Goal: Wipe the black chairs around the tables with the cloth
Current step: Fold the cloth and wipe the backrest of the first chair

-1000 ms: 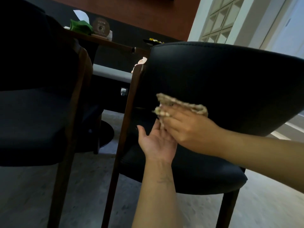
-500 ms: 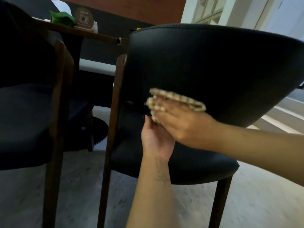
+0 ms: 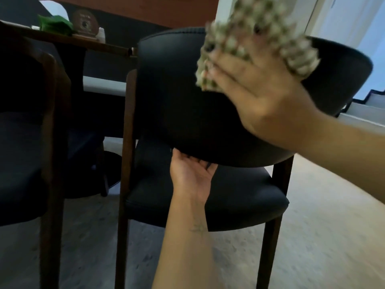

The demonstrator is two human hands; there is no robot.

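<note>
A black padded chair [image 3: 187, 97] with dark wooden legs stands in the middle, its curved backrest facing me. My right hand [image 3: 256, 94] is raised in front of the upper backrest and holds a beige checked cloth [image 3: 256, 38], blurred by motion. My left hand [image 3: 193, 174] reaches palm up under the lower edge of the backrest, its fingertips hidden behind the edge, above the seat [image 3: 239, 197]. A second black chair [image 3: 23, 142] stands at the left.
A wooden table [image 3: 87, 41] behind the chairs carries a green folded item [image 3: 55, 24] and a round brown plaque [image 3: 85, 21]. The table's round base [image 3: 108, 165] sits between the chairs. Pale floor [image 3: 325, 226] stretches to the right.
My right hand has lifted the cloth from the lower backrest up toward its top edge. My left hand stays under the backrest edge. The camera has drawn back slightly.
</note>
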